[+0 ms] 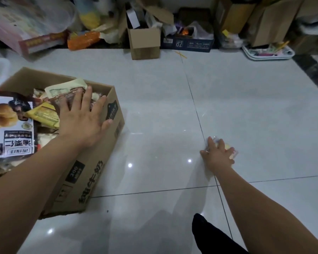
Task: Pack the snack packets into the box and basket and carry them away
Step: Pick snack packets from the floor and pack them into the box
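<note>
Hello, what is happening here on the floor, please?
A person is packing snack packets into a cardboard box on the tiled floor. The left hand lies flat on the packets that fill the box, fingers spread. The right hand reaches out over a small clear-wrapped packet lying alone on the floor and covers most of it; whether it is gripped yet cannot be told.

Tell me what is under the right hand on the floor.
Under the right hand lies a small clear packet with something yellow inside, flat on the tiled floor. Only its edges show past the fingers; the hand covers the rest, so any print cannot be read.
</note>
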